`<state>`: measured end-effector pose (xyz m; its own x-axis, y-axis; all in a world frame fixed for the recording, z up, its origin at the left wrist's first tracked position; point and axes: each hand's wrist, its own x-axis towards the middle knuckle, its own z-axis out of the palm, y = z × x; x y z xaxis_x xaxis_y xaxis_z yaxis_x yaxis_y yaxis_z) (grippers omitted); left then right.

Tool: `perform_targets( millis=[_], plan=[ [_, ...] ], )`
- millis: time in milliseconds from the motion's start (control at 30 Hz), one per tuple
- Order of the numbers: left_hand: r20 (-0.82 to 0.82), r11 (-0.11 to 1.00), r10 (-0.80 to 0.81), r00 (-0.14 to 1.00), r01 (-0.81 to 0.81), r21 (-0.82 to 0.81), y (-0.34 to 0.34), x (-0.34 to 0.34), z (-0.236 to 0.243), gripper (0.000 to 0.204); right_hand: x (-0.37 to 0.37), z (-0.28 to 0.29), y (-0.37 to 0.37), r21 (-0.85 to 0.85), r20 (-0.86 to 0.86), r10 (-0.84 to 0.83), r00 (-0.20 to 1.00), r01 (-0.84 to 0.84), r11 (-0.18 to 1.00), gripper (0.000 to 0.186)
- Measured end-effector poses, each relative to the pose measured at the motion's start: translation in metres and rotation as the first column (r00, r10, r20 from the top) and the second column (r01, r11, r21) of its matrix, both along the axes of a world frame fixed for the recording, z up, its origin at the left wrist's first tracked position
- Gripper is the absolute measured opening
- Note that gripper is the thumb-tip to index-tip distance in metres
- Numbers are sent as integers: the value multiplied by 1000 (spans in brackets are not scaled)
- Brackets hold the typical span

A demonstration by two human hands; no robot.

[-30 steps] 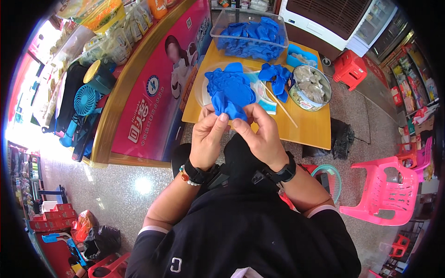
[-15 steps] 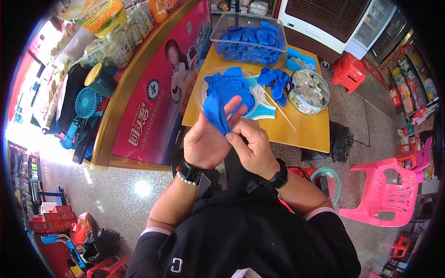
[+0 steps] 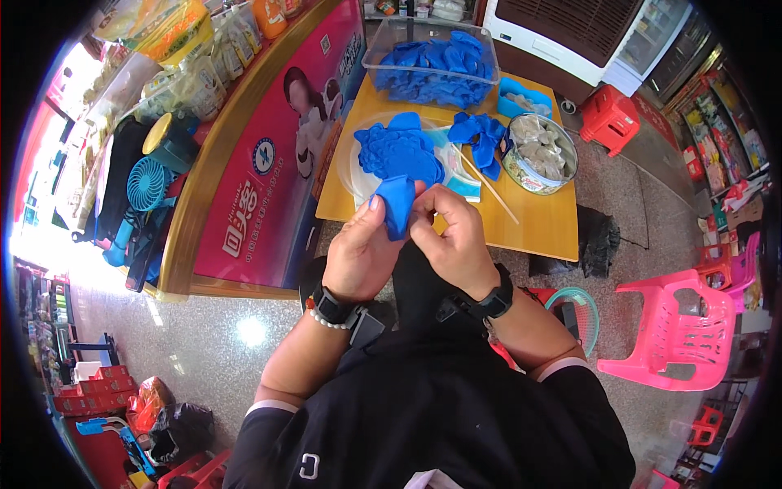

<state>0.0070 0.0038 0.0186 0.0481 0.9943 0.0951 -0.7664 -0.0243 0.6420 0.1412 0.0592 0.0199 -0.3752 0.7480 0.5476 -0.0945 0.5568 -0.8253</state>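
Note:
A soft blue petal-shaped piece [image 3: 397,204] is held up in front of me at the near edge of the table. My left hand [image 3: 358,251] is closed on it, the thumb lying on its left side. My right hand [image 3: 458,238] is closed in a pinch at the piece's right edge; its fingertips are partly hidden. Just beyond, a layered pile of blue pieces [image 3: 397,151] sits on a round clear tray [image 3: 349,167]. To its right lie a few loose blue pieces [image 3: 481,138] and a thin wooden stick [image 3: 493,189].
On the yellow table [image 3: 542,232] stand a clear bin [image 3: 373,69] of blue pieces, a light-blue box [image 3: 509,102] and a round tin [image 3: 533,175] holding pale translucent pieces. A counter [image 3: 269,183] borders the left. Right are a red stool [image 3: 611,122] and pink chair [image 3: 672,330].
The blue piece has been turned and folded shorter between my hands, and my left fingers have closed round it. My right hand has moved slightly up and right.

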Motion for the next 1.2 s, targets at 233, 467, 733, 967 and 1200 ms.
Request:
perform_targets(
  millis=[233,467,733,967,1200],
  plan=[
    [-75,1000,-9,997,8,-10,-3,4,-6,45,-1,3,-3,-45,-21,-14,1000,13,999,6],
    [203,999,34,979,-29,-28,-1,-4,-5,45,6,5,-8,-147,-67,86,994,-95,984,5],
    [37,1000,0,999,1,-18,-4,-2,-14,38,2,2,3,-232,-103,51,993,-74,970,12],
    [-105,994,72,992,-79,-70,-9,-1,-7,33,1,23,-3,-383,-280,41,959,-150,911,11],
    [-431,998,53,901,-56,7,-17,-10,-5,16,11,16,11,-121,88,78,993,-67,990,13]
  ],
)
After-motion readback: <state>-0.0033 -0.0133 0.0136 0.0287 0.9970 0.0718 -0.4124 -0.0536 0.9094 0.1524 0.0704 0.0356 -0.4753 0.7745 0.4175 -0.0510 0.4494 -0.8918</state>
